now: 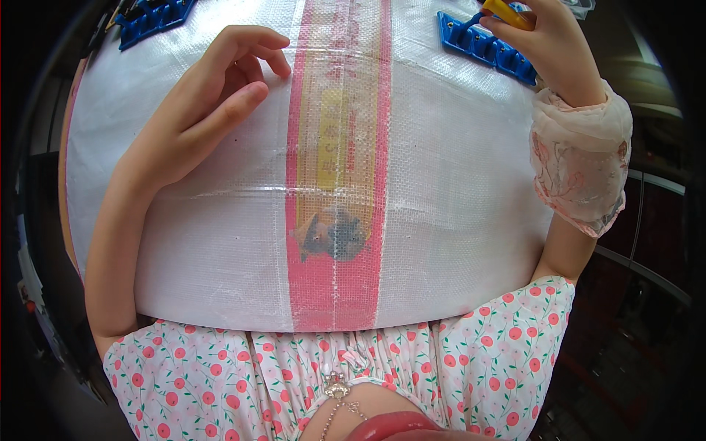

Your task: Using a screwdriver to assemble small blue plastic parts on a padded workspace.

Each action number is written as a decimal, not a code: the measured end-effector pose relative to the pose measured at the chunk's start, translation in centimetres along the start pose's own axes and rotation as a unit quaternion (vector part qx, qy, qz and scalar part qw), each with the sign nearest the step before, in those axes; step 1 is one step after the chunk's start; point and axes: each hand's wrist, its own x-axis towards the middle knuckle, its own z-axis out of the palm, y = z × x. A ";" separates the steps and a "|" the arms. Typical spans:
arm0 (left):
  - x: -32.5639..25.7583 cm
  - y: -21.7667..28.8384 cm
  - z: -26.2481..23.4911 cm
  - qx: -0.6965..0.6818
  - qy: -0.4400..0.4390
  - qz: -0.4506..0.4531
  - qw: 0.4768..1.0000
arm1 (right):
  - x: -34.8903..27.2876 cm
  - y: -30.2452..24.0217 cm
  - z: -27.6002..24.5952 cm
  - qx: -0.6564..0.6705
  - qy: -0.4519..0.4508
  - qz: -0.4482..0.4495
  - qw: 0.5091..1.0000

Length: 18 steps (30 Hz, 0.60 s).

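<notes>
My left hand (213, 95) hovers over a white woven plastic sheet (456, 184), its fingers loosely curled and apart with nothing in them. At the upper right, my right hand (548, 40) is closed on a short yellow-orange object (507, 12) that looks like a tool handle; its full shape is cut off by the top edge. Just below that hand is a blue plastic rack (485, 50) with a row of slots and small metallic spots. A sheer pale scrunched sleeve (581, 154) covers my right forearm near the wrist.
Another blue slotted rack (154, 22) lies at the far left, beyond my left hand. A pink and yellow printed band (337, 287) runs down the sheet's middle. Clear plastic (581, 7) shows at the top right edge. Dark cabinets (647, 213) stand to the right.
</notes>
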 end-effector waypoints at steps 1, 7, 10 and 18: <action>-0.1 -0.1 0.0 0.000 0.001 0.000 1.000 | -0.1 -0.5 -0.3 -0.009 0.003 0.000 1.000; -0.1 -0.2 0.0 -0.004 -0.010 -0.003 1.000 | -0.3 0.4 -2.3 -0.036 -0.015 0.027 0.999; -0.3 -0.1 0.0 -0.001 -0.008 -0.005 1.000 | -0.6 1.1 -3.2 -0.067 -0.057 0.037 0.995; -0.3 -0.2 0.0 -0.009 -0.014 -0.016 1.000 | -0.2 3.3 -3.1 -0.049 -0.136 0.140 0.980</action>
